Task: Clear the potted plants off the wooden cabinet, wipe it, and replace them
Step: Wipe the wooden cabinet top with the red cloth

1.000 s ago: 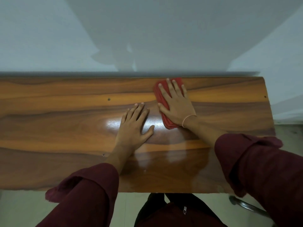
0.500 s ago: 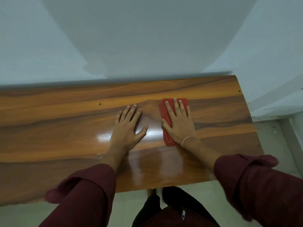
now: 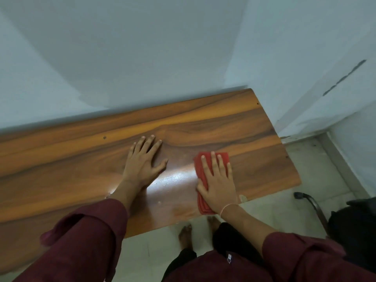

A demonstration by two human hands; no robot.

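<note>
The glossy wooden cabinet top (image 3: 61,171) stretches from the left edge to a right end near the wall corner. My right hand (image 3: 218,180) lies flat, fingers spread, pressing a folded red cloth (image 3: 200,174) onto the wood close to the front edge. My left hand (image 3: 143,162) rests palm down on the bare top, fingers spread, a hand's width left of the cloth. A bright glare patch lies between the two hands. No potted plants are in view.
A pale blue-grey wall (image 3: 142,58) runs behind the cabinet and turns at the right. Tiled floor (image 3: 317,180) shows to the right and below, with my bare feet (image 3: 186,235). A dark chair with a metal leg (image 3: 311,202) stands at the lower right.
My right hand has dragged the red cloth from the back of the top toward the front edge and rightward. My left hand stayed flat on the wood. The view has swung toward the cabinet's right end.
</note>
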